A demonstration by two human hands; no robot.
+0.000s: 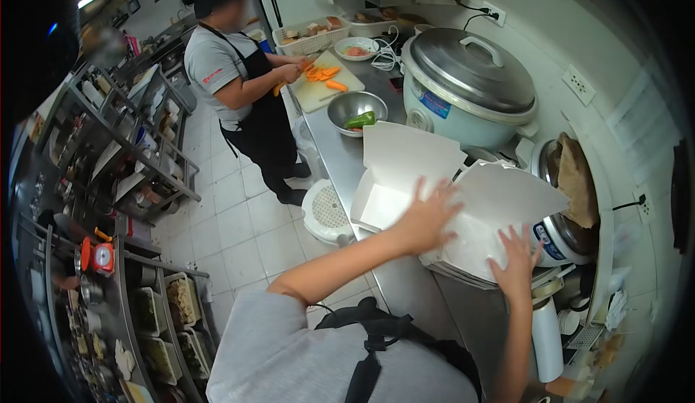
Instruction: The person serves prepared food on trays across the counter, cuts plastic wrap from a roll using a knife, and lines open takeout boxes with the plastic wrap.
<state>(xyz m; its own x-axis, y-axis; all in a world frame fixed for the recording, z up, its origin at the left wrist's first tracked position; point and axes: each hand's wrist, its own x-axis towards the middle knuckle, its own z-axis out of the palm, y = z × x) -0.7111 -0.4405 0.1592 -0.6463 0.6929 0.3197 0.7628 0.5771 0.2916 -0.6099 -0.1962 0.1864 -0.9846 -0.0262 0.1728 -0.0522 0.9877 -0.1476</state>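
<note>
A white cardboard takeaway box (384,200) stands folded up with its lid raised on the steel counter. To its right lies a stack of flat white carton blanks (485,218), the top one with a flap standing up. My left hand (432,218), slightly blurred, is spread over the stack's left side, near the formed box. Over the stack's right edge, my right hand (515,258) has its fingers spread, seemingly touching the top carton. Neither hand grips anything.
A large rice cooker (463,99) stands behind the boxes, a metal bowl (357,110) holding a green pepper beside it. A co-worker (242,77) handles carrot at a cutting board (329,85). Another cooker with a brown cloth (577,179) is right; shelves (130,139) stand left.
</note>
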